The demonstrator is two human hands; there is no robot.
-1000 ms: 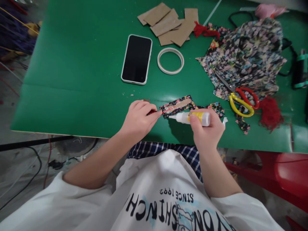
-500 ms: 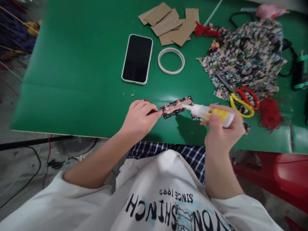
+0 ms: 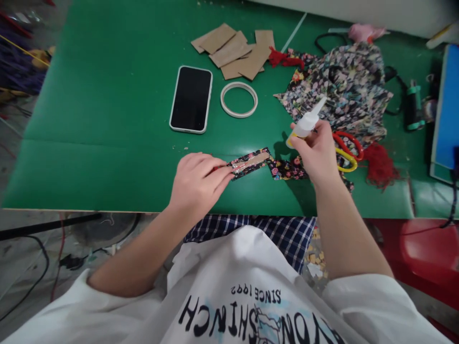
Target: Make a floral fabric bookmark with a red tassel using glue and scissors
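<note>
A cardboard strip edged with black floral fabric lies on the green tabletop, its bare brown middle facing up and shiny in places. My left hand is closed over its left end, fingers pressed together. Some red thread shows at those fingertips and runs onto the strip; the rest is hidden beneath the hand. Wrapped in my right hand is a white glue bottle with a yellow label, its nozzle pointing up and away from the strip. More floral fabric lies beneath and beside that hand.
Beyond the strip are a phone, a tape roll and cardboard pieces. To the right lie crumpled floral cloth, scissors partly behind my right hand, and red yarn. A red stool stands below the table edge.
My right hand has lifted the glue bottle off the strip and tipped its nozzle upward, away from me. My left hand has come further over the strip's left end. The view has shifted.
</note>
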